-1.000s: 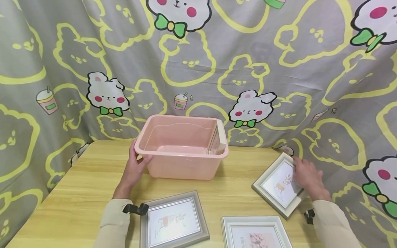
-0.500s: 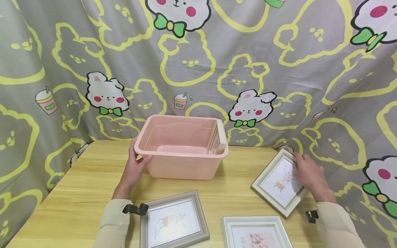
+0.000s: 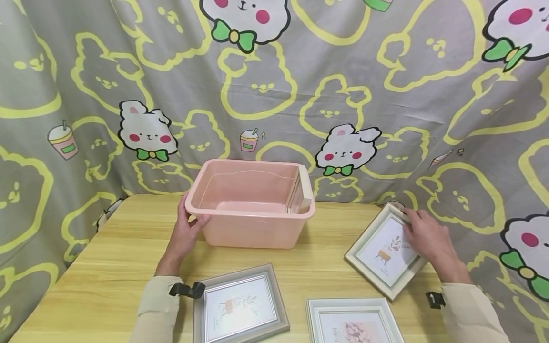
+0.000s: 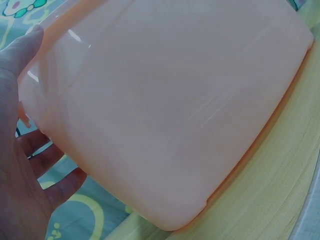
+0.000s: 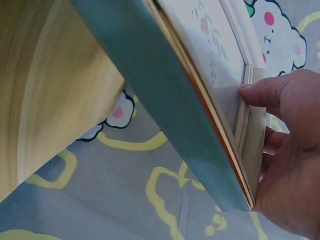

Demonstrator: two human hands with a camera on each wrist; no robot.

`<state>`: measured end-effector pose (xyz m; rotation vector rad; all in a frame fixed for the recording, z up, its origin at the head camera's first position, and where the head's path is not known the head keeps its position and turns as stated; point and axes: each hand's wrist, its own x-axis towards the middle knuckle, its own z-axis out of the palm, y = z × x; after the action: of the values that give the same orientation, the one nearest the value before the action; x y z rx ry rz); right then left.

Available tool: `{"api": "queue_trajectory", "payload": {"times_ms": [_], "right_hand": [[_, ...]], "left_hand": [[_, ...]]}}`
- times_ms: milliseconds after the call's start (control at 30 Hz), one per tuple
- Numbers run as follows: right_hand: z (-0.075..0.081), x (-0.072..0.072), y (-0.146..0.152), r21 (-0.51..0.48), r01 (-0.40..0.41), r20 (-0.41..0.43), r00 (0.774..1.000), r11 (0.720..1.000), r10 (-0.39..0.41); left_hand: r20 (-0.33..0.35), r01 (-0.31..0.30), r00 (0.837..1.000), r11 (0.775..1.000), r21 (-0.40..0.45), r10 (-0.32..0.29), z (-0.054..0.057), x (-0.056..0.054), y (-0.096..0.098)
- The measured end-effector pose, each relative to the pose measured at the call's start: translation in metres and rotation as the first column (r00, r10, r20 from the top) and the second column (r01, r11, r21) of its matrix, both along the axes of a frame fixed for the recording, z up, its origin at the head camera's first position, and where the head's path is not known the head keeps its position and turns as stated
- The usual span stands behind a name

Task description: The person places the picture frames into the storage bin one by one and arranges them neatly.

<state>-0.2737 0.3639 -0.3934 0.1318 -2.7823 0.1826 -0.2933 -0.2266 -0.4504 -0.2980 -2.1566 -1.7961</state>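
A pink plastic bin [image 3: 253, 231] stands at the back of the table, and a cream picture frame [image 3: 305, 185] is upright inside its right end. My left hand [image 3: 187, 233] holds the bin's left end, thumb at the rim and fingers against the outer wall, as the left wrist view also shows. At the right, my right hand [image 3: 431, 238] grips the edge of a pale picture frame [image 3: 388, 252] with a plant print. In the right wrist view the thumb [image 5: 265, 92] lies on that frame's front border, and the frame is tilted up from the table.
A grey-brown picture frame [image 3: 280, 305] lies face up at the front, left of centre. Beside it, a whitish picture frame [image 3: 319, 314] with a pink flower print is cut off by the view's lower edge. A patterned curtain [image 3: 261, 114] hangs behind the wooden table [image 3: 128, 238].
My right hand and the frame it grips have shifted slightly, the frame's upper corner rising and edging left. The left hand and the bin have stayed in place.
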Motion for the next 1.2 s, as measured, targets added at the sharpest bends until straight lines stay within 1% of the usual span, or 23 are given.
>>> {"api": "queue_trajectory", "payload": {"times_ms": [133,400,567,733,867,1000,1200], "right_hand": [[0.004,0.003,-0.004,0.01,-0.01,-0.028,1.0,1.0,0.01],[0.01,0.008,-0.01,0.017,-0.029,-0.059,0.998,0.999,0.03],[0.014,0.013,-0.012,0.02,-0.047,-0.104,0.993,0.999,0.049],[0.018,0.019,-0.017,0.037,-0.06,-0.12,0.991,0.998,0.064],[0.023,0.024,-0.023,0.043,-0.079,-0.15,0.985,0.996,0.085],[0.028,0.028,-0.03,0.054,-0.093,-0.161,0.982,0.994,0.101],[0.033,0.034,-0.039,0.057,-0.085,-0.157,0.983,0.995,0.093]], "left_hand": [[0.002,-0.003,1.0,1.0,-0.003,0.003,0.0,0.0,0.0],[-0.001,0.001,1.0,1.0,-0.002,-0.001,0.001,-0.001,0.0],[-0.001,0.0,1.0,1.0,-0.01,0.0,0.001,-0.001,0.001],[0.004,-0.001,1.0,1.0,-0.01,0.001,0.002,-0.002,0.001],[0.013,-0.003,1.0,1.0,-0.019,0.003,0.002,-0.002,0.001],[0.023,-0.006,1.0,1.0,-0.021,0.006,0.001,-0.001,0.0],[0.023,-0.009,1.0,0.999,-0.044,0.011,0.0,0.0,-0.001]]}}
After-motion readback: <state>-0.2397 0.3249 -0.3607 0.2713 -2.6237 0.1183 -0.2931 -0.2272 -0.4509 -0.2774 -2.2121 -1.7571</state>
